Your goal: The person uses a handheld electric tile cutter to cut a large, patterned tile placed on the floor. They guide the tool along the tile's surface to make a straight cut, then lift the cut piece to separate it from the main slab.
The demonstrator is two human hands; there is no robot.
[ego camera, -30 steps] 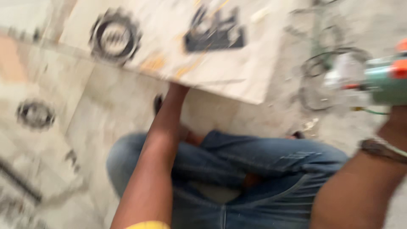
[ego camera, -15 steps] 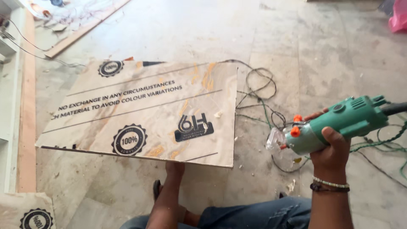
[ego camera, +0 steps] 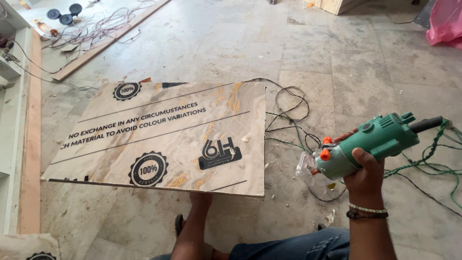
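A large marble-patterned sheet (ego camera: 159, 139) with printed black stamps and lettering is held raised above the floor. My left hand (ego camera: 199, 198) reaches under its near edge and holds it up; the fingers are hidden beneath the sheet. My right hand (ego camera: 362, 166), with a beaded bracelet on the wrist, grips a green hand-held power trimmer (ego camera: 365, 144) with orange knobs and a clear base. The trimmer is held in the air to the right of the sheet, apart from it. My jeans-clad legs (ego camera: 293, 245) show at the bottom.
Black and green cords (ego camera: 293, 115) trail over the stone floor beside the sheet. A long wooden strip (ego camera: 106, 41) and tangled wires lie far left. A pink bag (ego camera: 445, 21) sits at top right. White shelving (ego camera: 12, 96) runs along the left edge.
The view has steadied and lifted from my lap to the floor ahead. The sheet now appears larger and more central. My right hand with the trimmer has dropped slightly lower.
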